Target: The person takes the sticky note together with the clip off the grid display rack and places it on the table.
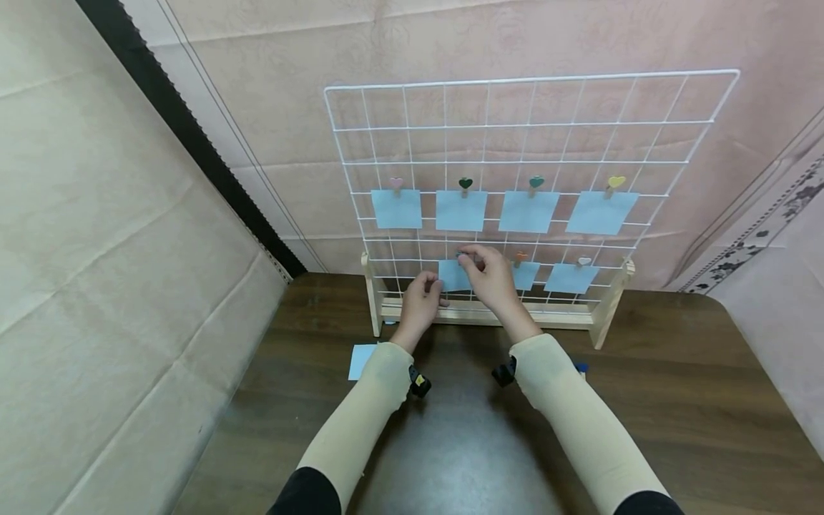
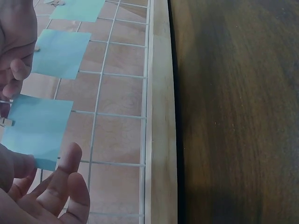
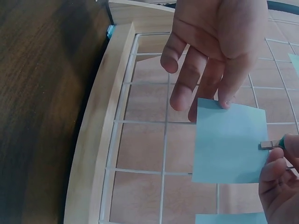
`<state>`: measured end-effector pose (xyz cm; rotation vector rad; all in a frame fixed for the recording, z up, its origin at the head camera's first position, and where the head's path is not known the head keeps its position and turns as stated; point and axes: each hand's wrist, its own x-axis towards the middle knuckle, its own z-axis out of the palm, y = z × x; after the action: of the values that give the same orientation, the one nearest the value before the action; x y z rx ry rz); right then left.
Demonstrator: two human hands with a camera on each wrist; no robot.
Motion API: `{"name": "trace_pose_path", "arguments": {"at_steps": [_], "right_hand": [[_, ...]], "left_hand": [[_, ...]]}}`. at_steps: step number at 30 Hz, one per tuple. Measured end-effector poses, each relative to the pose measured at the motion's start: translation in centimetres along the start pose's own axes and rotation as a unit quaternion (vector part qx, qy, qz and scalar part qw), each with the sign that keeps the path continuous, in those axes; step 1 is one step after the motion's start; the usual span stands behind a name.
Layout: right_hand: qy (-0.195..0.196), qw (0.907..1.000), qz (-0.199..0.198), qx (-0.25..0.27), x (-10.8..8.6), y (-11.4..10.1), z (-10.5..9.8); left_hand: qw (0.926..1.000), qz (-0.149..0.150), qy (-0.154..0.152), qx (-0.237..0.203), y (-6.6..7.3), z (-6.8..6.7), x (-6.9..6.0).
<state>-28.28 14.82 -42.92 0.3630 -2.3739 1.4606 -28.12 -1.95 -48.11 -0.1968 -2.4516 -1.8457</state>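
Left fingers [image 3: 227, 88] pinch the paper [image 3: 229, 140], right fingers [image 3: 274, 170] the clip [image 3: 266, 145], above the bottom edge of the rack [image 1: 531, 79]; keeping both steady should help.

Brown wood-grain table [image 1: 444, 443] beneath a grid rack [image 1: 522, 162] and blue note [image 1: 360, 362].

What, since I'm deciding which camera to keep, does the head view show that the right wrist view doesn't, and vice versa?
Only the head view: the yellow heart-shaped clip, the cream fabric sleeves and the black wrist-worn devices.

Only the right wrist view: the pale wooden clip body on the light-blue square paper note; in the head view, the right hand hides it.

Both: that note, that hand, the left hand, the white wire grid, the pale wooden stand and the brown wooden tabletop.
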Motion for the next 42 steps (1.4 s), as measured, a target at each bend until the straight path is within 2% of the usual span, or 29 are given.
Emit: {"name": "trace_pose_path", "arguments": {"at_steps": [8,19,35,42], "right_hand": [[0.031,0.9993,-0.017,-0.008,0.2,0.1,0.2],[0.051,0.9986,-0.014,-0.001,0.2,0.0,0.2],[0.048,0.9986,-0.02,0.004,-0.4,0.3,-0.2],[0.032,0.9989,-0.03,0.014,-0.6,0.5,-0.3]], "left_hand": [[1.0,0.0,0.001,0.005,0.4,0.2,0.3],[0.9998,-0.015,-0.001,-0.011,0.6,0.4,0.3],[0.9995,-0.019,0.008,-0.022,0.0,0.4,-0.1],[0.9995,-0.029,0.007,-0.014,-0.6,-0.1,-0.6]]}}
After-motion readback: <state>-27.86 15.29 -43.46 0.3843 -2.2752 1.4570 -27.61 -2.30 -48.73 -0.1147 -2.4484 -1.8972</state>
